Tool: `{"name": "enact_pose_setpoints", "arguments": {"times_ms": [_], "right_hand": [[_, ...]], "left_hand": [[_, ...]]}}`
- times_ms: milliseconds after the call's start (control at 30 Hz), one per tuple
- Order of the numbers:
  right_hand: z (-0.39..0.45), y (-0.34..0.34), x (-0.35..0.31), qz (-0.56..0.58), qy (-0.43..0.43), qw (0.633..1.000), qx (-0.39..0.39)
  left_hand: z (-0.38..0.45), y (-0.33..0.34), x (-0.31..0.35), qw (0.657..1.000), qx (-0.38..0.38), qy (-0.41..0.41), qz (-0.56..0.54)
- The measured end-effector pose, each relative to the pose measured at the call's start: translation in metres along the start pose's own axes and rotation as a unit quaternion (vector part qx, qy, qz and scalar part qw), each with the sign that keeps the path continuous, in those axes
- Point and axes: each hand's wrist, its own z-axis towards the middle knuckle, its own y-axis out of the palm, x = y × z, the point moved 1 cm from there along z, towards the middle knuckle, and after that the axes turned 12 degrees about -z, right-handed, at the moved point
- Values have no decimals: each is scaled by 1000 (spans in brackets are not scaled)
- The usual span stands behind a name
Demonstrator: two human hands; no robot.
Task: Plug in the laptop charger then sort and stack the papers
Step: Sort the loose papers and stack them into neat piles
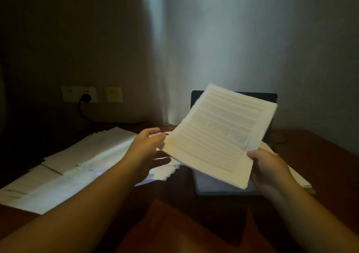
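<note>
Two hands hold one sheaf of printed papers (pixel 219 134) lifted above the desk (pixel 320 155), tilted so its far edge rises toward the wall. The right hand (pixel 270 167) takes the sheaf's near right corner: its grip is closed on the paper, thumb on the printed face and the other fingers hidden underneath. The left hand (pixel 149 147) meets the sheaf's left edge; its thumb lies along the top near the corner and its fingers are spread loosely beneath, more a supporting touch than a tight pinch, though blur hides the exact contact. Directly below the sheaf and between the two hands sits a dark laptop (pixel 223 191), its raised screen showing behind the paper's far edge, with more sheets lying on it. Left of the left hand's grip and below that forearm, a wide untidy spread of loose white papers (pixel 77 161) covers the desk, edges fanned and overlapping. Just beyond the right hand, another low pile of sheets (pixel 297 177) lies on the desk beside the laptop. Well beyond the left hand, on the wall, a black charger plug (pixel 86 97) sits in a white wall socket (pixel 78 94), its cable (pixel 85 116) curving down and running right along the back of the desk.
</note>
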Motion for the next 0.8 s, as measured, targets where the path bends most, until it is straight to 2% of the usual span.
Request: {"name": "enact_pose_setpoints", "arguments": {"times_ms": [200,267,400,533,667,800], "right_hand": [[-29,-19,11,56,5,994,92],[-38,-21,13,63,14,993,96],[-46,-21,18,104,48,988,104],[-52,-13,18,126,65,984,109],[-57,1,20,123,57,983,120],[-56,11,22,117,48,984,126]], "left_hand": [[-22,33,-25,998,-32,-36,30],[-30,42,-33,997,-48,-45,40],[-40,49,-50,993,-73,1,91],[-53,55,-60,992,-99,3,77],[-55,59,-67,984,-132,2,119],[-50,62,-73,972,-128,32,196]]}}
